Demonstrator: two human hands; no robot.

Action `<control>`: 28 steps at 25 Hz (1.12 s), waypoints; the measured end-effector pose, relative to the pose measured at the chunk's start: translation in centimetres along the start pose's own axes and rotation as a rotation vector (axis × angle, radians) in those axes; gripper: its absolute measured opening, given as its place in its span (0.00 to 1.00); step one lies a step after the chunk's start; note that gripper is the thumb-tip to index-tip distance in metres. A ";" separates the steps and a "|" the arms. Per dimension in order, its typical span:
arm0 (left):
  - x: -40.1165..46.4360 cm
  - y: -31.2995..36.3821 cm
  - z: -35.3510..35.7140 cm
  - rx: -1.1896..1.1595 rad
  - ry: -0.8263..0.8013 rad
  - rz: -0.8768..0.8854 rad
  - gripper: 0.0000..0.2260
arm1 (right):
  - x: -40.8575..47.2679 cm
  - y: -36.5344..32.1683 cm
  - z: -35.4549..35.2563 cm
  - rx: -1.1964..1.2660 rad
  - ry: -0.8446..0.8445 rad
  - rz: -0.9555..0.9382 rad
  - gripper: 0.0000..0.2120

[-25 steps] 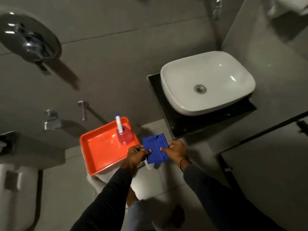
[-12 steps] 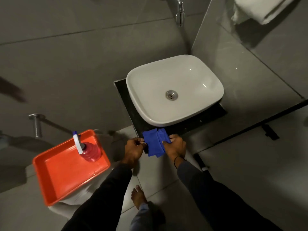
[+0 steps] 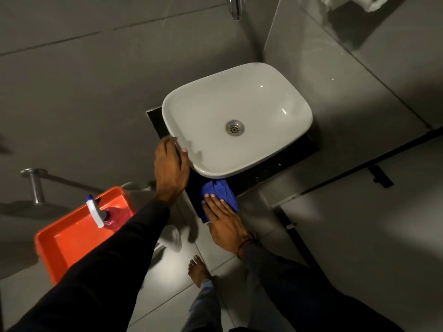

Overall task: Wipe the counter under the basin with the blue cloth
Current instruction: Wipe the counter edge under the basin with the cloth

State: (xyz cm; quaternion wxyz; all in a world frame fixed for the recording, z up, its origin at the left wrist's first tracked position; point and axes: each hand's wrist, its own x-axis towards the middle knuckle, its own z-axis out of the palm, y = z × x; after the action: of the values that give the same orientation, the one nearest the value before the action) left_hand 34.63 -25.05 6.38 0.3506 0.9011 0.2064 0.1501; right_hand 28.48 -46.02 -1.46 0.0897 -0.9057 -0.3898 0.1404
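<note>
A white basin sits on a black counter against the grey wall. The folded blue cloth lies on the counter's front edge, just below the basin's near rim. My right hand presses flat on the cloth, fingers spread over it. My left hand rests on the basin's left rim, the thumb over the edge and the fingers curled around the outside.
An orange tray with a red spray bottle stands at the lower left. A metal bar sticks out of the wall at left. A tap hangs above the basin. My bare foot is on the tiled floor.
My left hand let go of the cloth and moved up onto the basin's rim. My right hand carried the cloth onto the counter and flattened on it.
</note>
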 end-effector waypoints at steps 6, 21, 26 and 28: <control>1.7 2.5 3.3 0.253 -0.179 0.082 0.29 | -0.6 5.9 -1.0 0.048 0.041 -0.128 0.42; 1.4 2.2 4.4 0.407 -0.042 0.084 0.27 | -1.4 36.0 -12.2 -0.023 0.004 0.226 0.42; 1.5 2.2 4.5 0.411 -0.063 0.070 0.28 | -0.4 33.4 -10.5 0.154 0.064 0.400 0.36; 1.5 2.0 4.4 0.414 -0.076 0.078 0.28 | -0.3 31.0 -9.8 0.186 0.043 0.439 0.35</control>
State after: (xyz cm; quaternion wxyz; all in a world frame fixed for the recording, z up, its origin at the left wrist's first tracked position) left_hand 38.34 -28.21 4.85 0.1593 0.9662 0.1844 0.0838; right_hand 52.62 -67.83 -0.57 0.1483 -0.9593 -0.1670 0.1726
